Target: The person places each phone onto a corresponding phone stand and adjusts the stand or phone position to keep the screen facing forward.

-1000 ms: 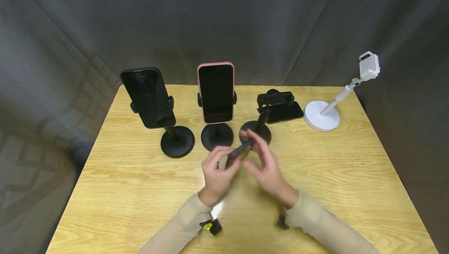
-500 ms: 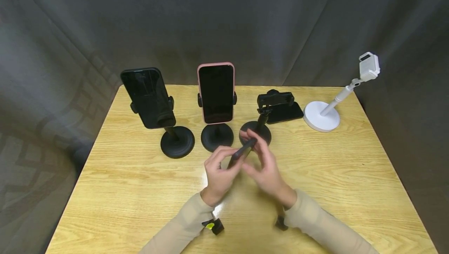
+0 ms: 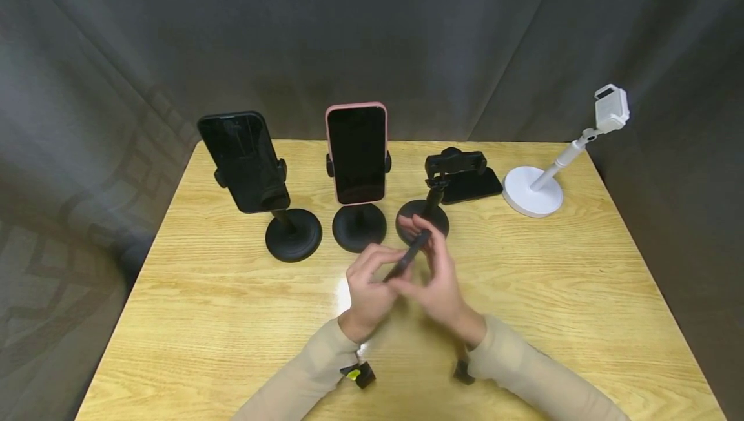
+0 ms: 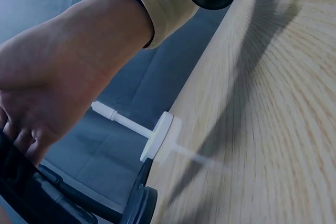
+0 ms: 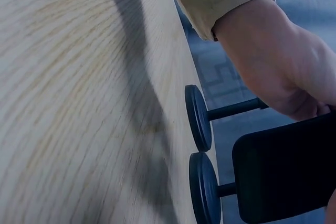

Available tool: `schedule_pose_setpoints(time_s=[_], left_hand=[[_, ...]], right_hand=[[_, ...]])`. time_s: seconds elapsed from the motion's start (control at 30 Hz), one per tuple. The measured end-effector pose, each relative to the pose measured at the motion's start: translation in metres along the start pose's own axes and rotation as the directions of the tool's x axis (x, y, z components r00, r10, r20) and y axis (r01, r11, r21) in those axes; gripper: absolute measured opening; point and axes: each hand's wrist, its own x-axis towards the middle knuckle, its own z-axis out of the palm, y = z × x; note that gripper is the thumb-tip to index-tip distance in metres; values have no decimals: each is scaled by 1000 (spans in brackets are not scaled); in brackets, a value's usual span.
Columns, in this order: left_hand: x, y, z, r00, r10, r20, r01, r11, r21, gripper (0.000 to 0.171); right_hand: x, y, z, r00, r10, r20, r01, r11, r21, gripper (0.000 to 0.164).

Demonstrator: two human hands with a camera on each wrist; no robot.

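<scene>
Both hands hold a black smartphone above the table, its thin edge facing up in the head view. My left hand pinches the lower-left end between fingers and thumb. Around the far end curl the fingers of my right hand, its thumb reaching back toward the left hand. Just beyond them stands a black phone stand with an unoccupied clamp. In the right wrist view the phone shows a broad dark face below the left hand. The left wrist view shows the right hand at the phone's edge.
Two black stands hold phones upright: a black phone at left and a pink-framed phone in the middle. Another black phone lies flat behind the third stand. A white stand is at back right. A dark curtain hangs behind the table.
The held phone has turned to a steeper slant and shifted slightly right. My left hand has moved a little right, and the right thumb has come closer to it. The stands stay put.
</scene>
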Motion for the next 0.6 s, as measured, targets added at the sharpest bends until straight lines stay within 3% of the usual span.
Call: schedule_pose_setpoints(time_s=[0.37, 0.6], left_hand=[[-2, -3, 4, 998, 59, -4, -59, 998, 21, 11], [-1, -2, 6, 998, 70, -3, -70, 997, 45, 9]], right_hand=[[-1, 1, 3, 999, 29, -27, -29, 999, -14, 108], [1, 1, 3, 999, 3, -48, -3, 1000, 4, 99]])
